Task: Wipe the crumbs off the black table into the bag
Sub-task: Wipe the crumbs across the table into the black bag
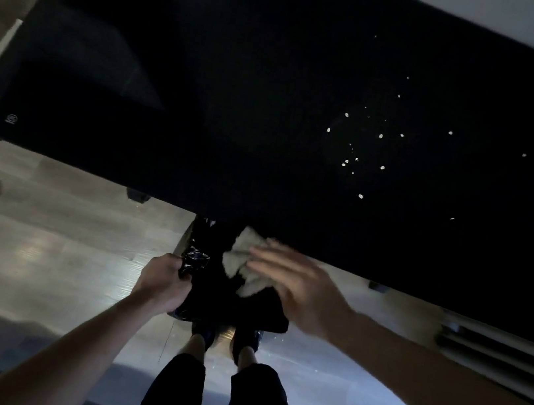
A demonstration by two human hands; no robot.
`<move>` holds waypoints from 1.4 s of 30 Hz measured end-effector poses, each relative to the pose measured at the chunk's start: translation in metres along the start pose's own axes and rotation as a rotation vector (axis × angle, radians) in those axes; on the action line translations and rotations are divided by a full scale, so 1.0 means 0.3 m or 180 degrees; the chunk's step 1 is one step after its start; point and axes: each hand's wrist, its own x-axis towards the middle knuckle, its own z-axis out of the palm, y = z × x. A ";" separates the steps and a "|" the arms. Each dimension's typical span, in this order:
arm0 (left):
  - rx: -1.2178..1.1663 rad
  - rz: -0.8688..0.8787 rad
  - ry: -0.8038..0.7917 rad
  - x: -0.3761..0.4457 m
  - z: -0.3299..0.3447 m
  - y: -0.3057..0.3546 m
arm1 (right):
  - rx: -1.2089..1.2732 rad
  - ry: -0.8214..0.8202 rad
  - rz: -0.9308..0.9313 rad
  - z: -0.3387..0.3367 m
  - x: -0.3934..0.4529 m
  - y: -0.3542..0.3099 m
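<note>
The left hand (pixel 162 282) grips the crinkled black plastic bag (pixel 211 284) below the black tabletop (pixel 206 89) edge. The right hand (pixel 294 286), fingers straight, presses a pale cloth (pixel 243 257) over the bag. White crumbs (pixel 367 148) lie on the tabletop.

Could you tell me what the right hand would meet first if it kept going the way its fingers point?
Probably the crumpled cloth under the right hand, whose fingers aim left at the black bag gripped by the left hand. Depth is unclear in this dim view.

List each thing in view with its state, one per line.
Table: crumbs remain on its right part.
Crumbs: scattered, not yet wiped.
Bag: held at the table edge, below it.
Cloth: bunched over the bag.
Left hand: grips the bag's rim.
Right hand: fingers straight, on the cloth.
</note>
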 end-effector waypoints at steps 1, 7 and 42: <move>-0.0003 -0.0002 -0.0010 -0.004 0.005 0.009 | 0.0063 0.0211 0.0133 -0.031 0.012 0.010; 0.0082 0.0103 -0.0067 -0.028 0.023 0.066 | -0.0257 0.1190 0.0715 -0.240 0.139 0.137; 0.0311 0.0452 -0.0208 -0.031 0.116 0.205 | -0.0631 0.2396 0.2419 -0.487 -0.279 0.493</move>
